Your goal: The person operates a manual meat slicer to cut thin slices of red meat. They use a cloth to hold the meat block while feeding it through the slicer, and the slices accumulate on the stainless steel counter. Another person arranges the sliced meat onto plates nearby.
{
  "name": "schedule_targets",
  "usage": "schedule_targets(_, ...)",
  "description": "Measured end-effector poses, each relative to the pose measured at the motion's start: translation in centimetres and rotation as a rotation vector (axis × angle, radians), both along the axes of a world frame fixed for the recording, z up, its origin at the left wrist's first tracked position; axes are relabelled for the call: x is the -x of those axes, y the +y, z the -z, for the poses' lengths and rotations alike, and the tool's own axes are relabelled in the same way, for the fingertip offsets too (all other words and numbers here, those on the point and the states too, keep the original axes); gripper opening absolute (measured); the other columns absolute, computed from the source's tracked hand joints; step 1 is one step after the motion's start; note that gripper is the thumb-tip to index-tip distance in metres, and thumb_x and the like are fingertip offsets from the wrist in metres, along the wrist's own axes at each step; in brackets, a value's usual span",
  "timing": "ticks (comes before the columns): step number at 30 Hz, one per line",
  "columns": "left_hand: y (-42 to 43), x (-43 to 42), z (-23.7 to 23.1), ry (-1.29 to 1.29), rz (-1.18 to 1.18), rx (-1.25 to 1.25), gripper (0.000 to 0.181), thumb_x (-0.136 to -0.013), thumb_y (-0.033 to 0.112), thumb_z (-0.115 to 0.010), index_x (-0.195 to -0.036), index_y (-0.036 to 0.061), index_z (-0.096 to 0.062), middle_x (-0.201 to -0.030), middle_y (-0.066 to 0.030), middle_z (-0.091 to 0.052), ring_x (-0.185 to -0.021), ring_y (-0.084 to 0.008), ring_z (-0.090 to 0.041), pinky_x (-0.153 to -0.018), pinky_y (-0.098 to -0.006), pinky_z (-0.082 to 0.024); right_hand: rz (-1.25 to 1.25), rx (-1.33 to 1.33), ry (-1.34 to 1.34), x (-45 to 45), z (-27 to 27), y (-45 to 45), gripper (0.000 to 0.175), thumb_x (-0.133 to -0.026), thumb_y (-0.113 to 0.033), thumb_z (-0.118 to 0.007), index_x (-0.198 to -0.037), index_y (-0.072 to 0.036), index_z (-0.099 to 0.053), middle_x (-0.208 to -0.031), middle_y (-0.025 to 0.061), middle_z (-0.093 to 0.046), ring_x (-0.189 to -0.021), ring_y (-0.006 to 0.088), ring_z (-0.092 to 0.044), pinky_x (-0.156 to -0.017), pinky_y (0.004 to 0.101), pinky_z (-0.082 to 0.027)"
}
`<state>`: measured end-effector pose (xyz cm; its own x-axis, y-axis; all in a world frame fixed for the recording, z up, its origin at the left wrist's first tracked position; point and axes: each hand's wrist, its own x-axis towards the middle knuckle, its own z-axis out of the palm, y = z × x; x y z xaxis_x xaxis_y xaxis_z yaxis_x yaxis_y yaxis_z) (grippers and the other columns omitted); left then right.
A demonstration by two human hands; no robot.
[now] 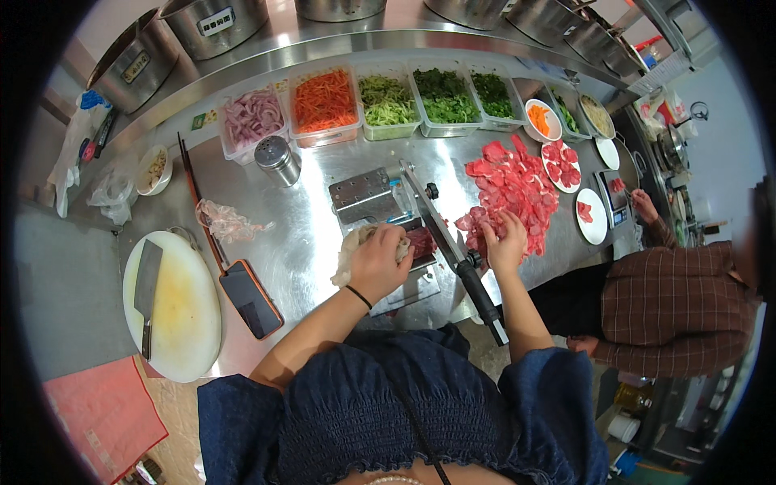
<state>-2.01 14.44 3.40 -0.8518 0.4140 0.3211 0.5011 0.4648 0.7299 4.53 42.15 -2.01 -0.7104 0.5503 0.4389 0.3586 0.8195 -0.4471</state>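
Observation:
My left hand (381, 260) is closed over a pale cloth (347, 257) and presses against a dark red block of meat (422, 241) on a manual meat slicer (364, 197). The slicer's long blade arm (431, 209) crosses just right of the block, and its black handle (479, 294) points towards me with no hand on it. To the right of the blade, my right hand (508, 245) rests at the near left part of a spread pile of thin raw meat slices (512, 182). Its fingertips touch slices; whether any are pinched is unclear.
Tubs of shredded carrot (325, 100), onion (253, 118) and greens line the back. A shaker (277, 160), phone (251, 299) and cutting board (188, 315) with a cleaver (147, 282) lie left. At right, a co-worker (673, 309) reaches by a scale (613, 197) and plates (591, 216).

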Motion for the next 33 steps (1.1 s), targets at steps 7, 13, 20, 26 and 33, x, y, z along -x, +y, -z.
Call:
schedule_targets(7,-0.1,0.1,0.1,0.073,0.1,-0.012,0.019,-0.081,0.018,-0.07,-0.097,0.0076,-0.064,-0.097,-0.006,-0.061,-0.088,-0.027,-0.063,-0.074,-0.0366,-0.052,-0.329,0.757,-0.584,-4.2,-11.0,-5.0,0.038,-0.094,-0.041,-0.062,-0.09,-0.003,-0.061,-0.072,0.0046,-0.061,-0.068,0.0143,-0.058,-0.068,0.0287,-0.049)
schedule_targets(13,-0.2,0.2,-0.2,0.044,0.137,0.0,0.023,-0.08,0.017,-0.072,-0.099,0.007,-0.066,-0.097,-0.0057,-0.061,-0.091,-0.0261,-0.063,-0.078,-0.0361,-0.052,-0.269,1.277,-0.842,-4.6,-16.3,-8.4,0.031,-0.1,-0.032,-0.054,-0.1,-0.002,-0.051,-0.073,0.0052,-0.058,-0.052,0.0139,-0.053,-0.048,0.0288,-0.045)
schedule_targets(20,0.7,-0.1,-0.5,-0.028,0.173,0.056,0.022,-0.08,0.017,-0.073,-0.095,0.0044,-0.063,-0.095,-0.0088,-0.055,-0.094,-0.0294,-0.058,-0.082,-0.0382,-0.05,-0.256,1.148,-0.933,-2.7,-18.6,-8.4,0.03,-0.101,-0.03,-0.049,-0.1,0.0,-0.046,-0.073,0.0075,-0.053,-0.051,0.0169,-0.053,-0.043,0.0331,-0.043)
schedule_targets(26,0.9,0.3,-0.3,-0.057,0.213,0.008,0.021,-0.079,0.013,-0.073,-0.091,0.0017,-0.06,-0.094,-0.0126,-0.054,-0.093,-0.0332,-0.057,-0.08,-0.0401,-0.049,-0.367,0.477,-0.904,-4.4,-15.9,-10.1,0.038,-0.097,-0.028,-0.05,-0.102,0.01,-0.048,-0.084,0.0363,-0.061,-0.083,0.0543,-0.059,-0.075,0.0555,-0.047)
schedule_targets(33,0.7,0.4,-0.3,-0.079,0.218,0.017,0.022,-0.079,0.015,-0.073,-0.091,0.0016,-0.06,-0.096,-0.0125,-0.054,-0.092,-0.0336,-0.057,-0.078,-0.0409,-0.049,-0.183,0.417,-0.929,-6.9,-8.4,-11.3,0.045,-0.098,-0.031,-0.049,-0.117,0.008,-0.042,-0.083,0.035,-0.062,-0.082,0.0525,-0.061,-0.073,0.057,-0.048)
